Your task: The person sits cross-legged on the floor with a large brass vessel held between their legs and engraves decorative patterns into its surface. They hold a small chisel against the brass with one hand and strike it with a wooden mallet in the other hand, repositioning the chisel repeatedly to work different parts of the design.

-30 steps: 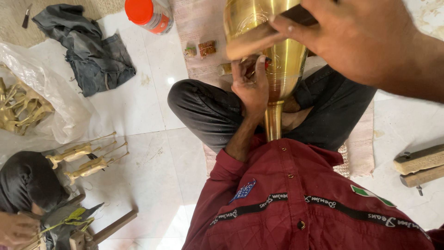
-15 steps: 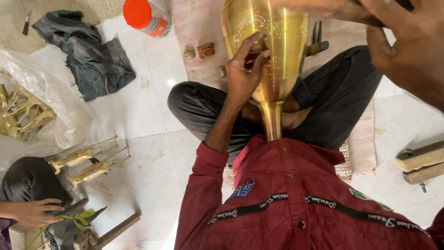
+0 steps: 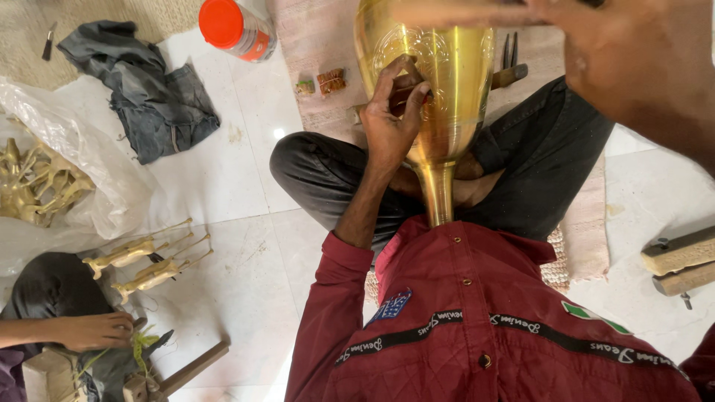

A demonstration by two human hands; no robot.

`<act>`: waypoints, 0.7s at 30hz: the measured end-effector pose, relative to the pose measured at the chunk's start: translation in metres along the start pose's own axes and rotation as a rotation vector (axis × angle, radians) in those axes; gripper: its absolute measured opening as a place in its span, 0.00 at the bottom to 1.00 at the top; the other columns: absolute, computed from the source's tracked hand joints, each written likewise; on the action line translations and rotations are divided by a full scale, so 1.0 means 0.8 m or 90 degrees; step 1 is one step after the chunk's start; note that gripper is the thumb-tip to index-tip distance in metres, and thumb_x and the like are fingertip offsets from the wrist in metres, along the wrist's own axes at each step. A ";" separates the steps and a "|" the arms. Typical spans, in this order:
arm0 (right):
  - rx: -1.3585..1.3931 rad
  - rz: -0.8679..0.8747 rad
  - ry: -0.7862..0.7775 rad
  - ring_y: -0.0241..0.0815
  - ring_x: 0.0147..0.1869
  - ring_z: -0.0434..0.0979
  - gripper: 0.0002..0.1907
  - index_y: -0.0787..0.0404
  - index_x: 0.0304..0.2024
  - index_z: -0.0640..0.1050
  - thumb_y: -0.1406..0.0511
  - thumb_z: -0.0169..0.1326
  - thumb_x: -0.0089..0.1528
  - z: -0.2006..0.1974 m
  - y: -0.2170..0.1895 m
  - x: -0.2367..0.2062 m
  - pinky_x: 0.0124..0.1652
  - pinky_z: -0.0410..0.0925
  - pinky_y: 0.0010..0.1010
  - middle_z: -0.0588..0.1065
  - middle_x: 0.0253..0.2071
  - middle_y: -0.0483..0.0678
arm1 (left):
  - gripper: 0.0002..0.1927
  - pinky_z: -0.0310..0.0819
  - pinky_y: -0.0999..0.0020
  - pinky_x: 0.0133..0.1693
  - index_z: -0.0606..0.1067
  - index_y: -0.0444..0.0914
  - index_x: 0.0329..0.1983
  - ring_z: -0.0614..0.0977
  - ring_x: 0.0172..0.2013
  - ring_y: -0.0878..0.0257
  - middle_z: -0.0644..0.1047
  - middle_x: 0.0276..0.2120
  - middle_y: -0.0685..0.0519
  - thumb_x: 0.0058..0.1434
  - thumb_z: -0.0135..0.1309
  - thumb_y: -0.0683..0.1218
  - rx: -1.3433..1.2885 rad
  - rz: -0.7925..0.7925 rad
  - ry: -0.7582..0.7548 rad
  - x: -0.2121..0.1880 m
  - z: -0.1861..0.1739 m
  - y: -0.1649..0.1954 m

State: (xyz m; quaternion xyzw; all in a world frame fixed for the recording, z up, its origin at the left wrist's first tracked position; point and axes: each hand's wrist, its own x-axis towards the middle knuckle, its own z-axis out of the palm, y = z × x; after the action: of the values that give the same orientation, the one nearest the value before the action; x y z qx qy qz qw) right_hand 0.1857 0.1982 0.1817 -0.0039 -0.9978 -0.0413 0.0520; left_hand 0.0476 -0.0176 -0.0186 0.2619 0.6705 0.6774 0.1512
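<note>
Vase: I see the brass vase [image 3: 436, 89] at 12 o'clock, stem propped in my lap.
Left hand [image 3: 391, 123]: fingers pinched on a small tool against the bowl.
Right hand [image 3: 633, 59]: raised at 2 o'clock, blurred; grip unclear.
Handling: I judge it heavy, rigid, slick; best gripped at the narrow stem.

Orange-lidded round jar with label [image 3: 237, 30] lying top left on white floor, clear plastic bag [image 3: 82, 171] at left

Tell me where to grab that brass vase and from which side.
Grip the brass vase at its narrow stem, coming from the right. The bowl is wide and smooth, and the left hand already rests on its left face, while the stem's sides are bare.
</note>
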 end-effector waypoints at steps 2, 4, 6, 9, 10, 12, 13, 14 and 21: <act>0.063 0.007 0.011 0.40 0.36 0.75 0.20 0.55 0.63 0.78 0.70 0.57 0.68 -0.005 -0.005 0.008 0.38 0.68 0.31 0.76 0.39 0.49 | 0.24 0.89 0.63 0.50 0.71 0.38 0.66 0.89 0.47 0.59 0.85 0.45 0.46 0.68 0.61 0.39 0.033 0.006 -0.014 0.000 -0.001 -0.003; 0.044 -0.012 -0.004 0.43 0.31 0.74 0.27 0.56 0.65 0.79 0.73 0.59 0.62 -0.009 -0.008 0.010 0.33 0.68 0.34 0.76 0.36 0.53 | 0.24 0.90 0.63 0.48 0.71 0.39 0.66 0.89 0.44 0.59 0.85 0.44 0.46 0.68 0.61 0.39 0.058 -0.005 -0.034 0.003 -0.003 -0.007; 0.081 0.012 -0.018 0.45 0.29 0.74 0.28 0.56 0.67 0.78 0.74 0.58 0.63 -0.009 -0.009 0.005 0.31 0.68 0.36 0.77 0.36 0.56 | 0.24 0.91 0.63 0.47 0.71 0.39 0.66 0.90 0.44 0.58 0.85 0.45 0.45 0.68 0.61 0.39 0.043 -0.025 -0.079 0.009 -0.008 -0.012; 0.050 0.025 0.007 0.45 0.43 0.78 0.26 0.56 0.70 0.76 0.74 0.58 0.69 -0.008 -0.007 -0.017 0.43 0.72 0.35 0.77 0.49 0.55 | 0.20 0.93 0.64 0.45 0.73 0.41 0.64 0.90 0.44 0.58 0.85 0.46 0.45 0.70 0.59 0.40 0.095 -0.039 -0.178 0.031 -0.013 -0.019; 0.055 0.025 0.030 0.45 0.46 0.78 0.25 0.58 0.69 0.75 0.74 0.59 0.69 -0.004 -0.009 -0.025 0.45 0.73 0.33 0.77 0.51 0.55 | 0.18 0.94 0.64 0.44 0.74 0.42 0.62 0.90 0.44 0.58 0.85 0.47 0.46 0.70 0.58 0.40 0.127 -0.045 -0.214 0.036 -0.016 -0.019; 0.090 0.041 0.087 0.44 0.49 0.78 0.23 0.63 0.66 0.74 0.75 0.59 0.68 0.006 -0.010 -0.041 0.48 0.73 0.30 0.76 0.53 0.57 | 0.23 0.92 0.62 0.47 0.71 0.43 0.66 0.91 0.44 0.58 0.85 0.47 0.46 0.68 0.59 0.40 0.110 0.016 -0.259 0.046 -0.021 -0.014; 0.080 0.056 0.098 0.45 0.49 0.79 0.23 0.63 0.64 0.75 0.75 0.60 0.66 0.012 -0.009 -0.049 0.48 0.74 0.31 0.76 0.51 0.57 | 0.26 0.92 0.61 0.48 0.70 0.44 0.67 0.91 0.44 0.57 0.85 0.48 0.46 0.67 0.59 0.39 0.098 0.051 -0.285 0.053 -0.022 -0.011; 0.071 0.071 0.109 0.45 0.49 0.79 0.24 0.63 0.62 0.76 0.76 0.60 0.63 0.019 -0.008 -0.059 0.47 0.74 0.31 0.77 0.50 0.57 | 0.25 0.91 0.61 0.48 0.71 0.45 0.67 0.91 0.44 0.57 0.85 0.48 0.47 0.68 0.59 0.39 0.111 0.045 -0.322 0.059 -0.022 -0.006; 0.326 0.257 0.227 0.49 0.60 0.74 0.25 0.60 0.68 0.73 0.79 0.57 0.69 0.105 -0.039 -0.124 0.55 0.76 0.35 0.72 0.56 0.60 | 0.26 0.91 0.62 0.48 0.72 0.48 0.67 0.91 0.42 0.59 0.86 0.45 0.48 0.67 0.60 0.38 0.152 0.065 -0.485 0.094 -0.020 0.025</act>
State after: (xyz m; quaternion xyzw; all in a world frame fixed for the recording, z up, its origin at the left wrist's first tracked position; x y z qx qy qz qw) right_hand 0.2749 0.1735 0.0856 -0.1802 -0.9301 0.2206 0.2318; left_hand -0.0200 0.0096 0.0136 0.5427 0.6267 0.4560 0.3237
